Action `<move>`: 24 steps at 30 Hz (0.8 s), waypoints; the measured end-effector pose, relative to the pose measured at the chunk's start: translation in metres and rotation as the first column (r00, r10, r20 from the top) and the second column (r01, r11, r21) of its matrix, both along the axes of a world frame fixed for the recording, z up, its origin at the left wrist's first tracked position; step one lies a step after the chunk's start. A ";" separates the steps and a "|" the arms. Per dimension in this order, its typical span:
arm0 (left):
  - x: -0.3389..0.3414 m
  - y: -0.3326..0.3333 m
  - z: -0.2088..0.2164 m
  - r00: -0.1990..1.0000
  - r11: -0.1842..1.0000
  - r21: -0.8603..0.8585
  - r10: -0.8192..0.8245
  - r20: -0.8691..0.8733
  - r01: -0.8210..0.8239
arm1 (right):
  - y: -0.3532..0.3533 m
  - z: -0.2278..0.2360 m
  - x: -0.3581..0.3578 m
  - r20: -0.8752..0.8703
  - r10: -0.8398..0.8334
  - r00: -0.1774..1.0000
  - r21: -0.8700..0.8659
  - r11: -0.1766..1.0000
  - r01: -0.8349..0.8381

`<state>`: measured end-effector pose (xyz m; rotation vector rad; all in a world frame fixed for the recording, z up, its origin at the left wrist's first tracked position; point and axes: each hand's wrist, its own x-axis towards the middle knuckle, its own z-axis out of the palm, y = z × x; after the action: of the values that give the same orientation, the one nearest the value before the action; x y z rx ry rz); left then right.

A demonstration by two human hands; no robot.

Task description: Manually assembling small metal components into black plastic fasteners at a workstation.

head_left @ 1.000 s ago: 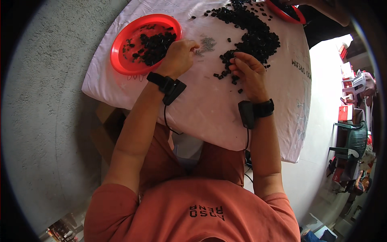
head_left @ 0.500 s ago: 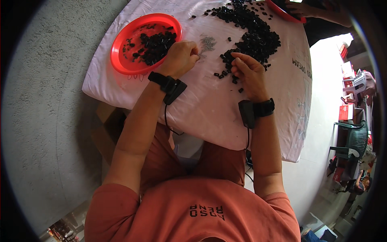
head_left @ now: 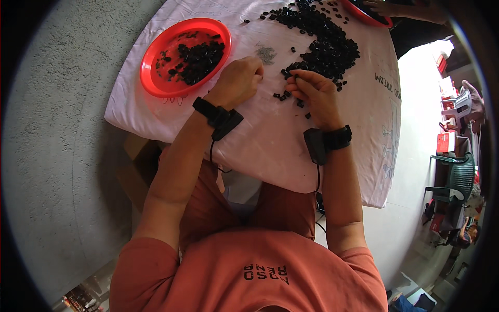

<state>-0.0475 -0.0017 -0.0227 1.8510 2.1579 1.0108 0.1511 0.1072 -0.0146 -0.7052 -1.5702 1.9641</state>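
My left hand point(head_left: 238, 82) is over the table beside a round red tray point(head_left: 148, 78). Its fingers are curled closed, and whatever they hold is hidden. Inside the tray lies a heap of small black plastic pieces point(head_left: 200, 60). At the near edge of a larger pile of such black pieces point(head_left: 330, 49), my right hand point(head_left: 318, 99) pinches thumb and forefinger together. A small dark piece shows at those fingertips. Between the tray and the pile sits a little heap of thin grey metal bits point(head_left: 266, 54), just beyond my left hand.
A pale pink cloth point(head_left: 270, 156) with printed drawings covers the table. Another person's hand point(head_left: 382, 8) reaches into a second red tray point(head_left: 366, 15) at the far right. A green chair point(head_left: 460, 177) stands on the floor to the right. Cables hang from both my wrist bands.
My left hand has moved right and slightly nearer, away from the tray's rim. My right hand has shifted a little left, its fingers still pinched.
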 end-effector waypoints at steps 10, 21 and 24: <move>0.028 0.004 0.030 0.831 0.995 0.096 -0.069 0.552 0.019 | -0.003 0.001 -0.001 0.054 0.062 0.997 0.004 0.998 -0.062; 0.046 0.009 0.021 0.642 0.984 0.176 -0.143 0.753 0.013 | -0.002 -0.003 0.001 -0.017 0.134 0.991 -0.030 0.990 -0.135; 0.043 0.010 0.019 0.671 0.980 0.198 -0.144 0.727 -0.004 | -0.002 -0.004 0.000 -0.033 0.128 0.991 -0.039 0.991 -0.129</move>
<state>-0.0048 0.0078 -0.0036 1.2072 1.5120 1.6295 0.1512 0.1049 -0.0183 -0.6009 -1.5974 2.0948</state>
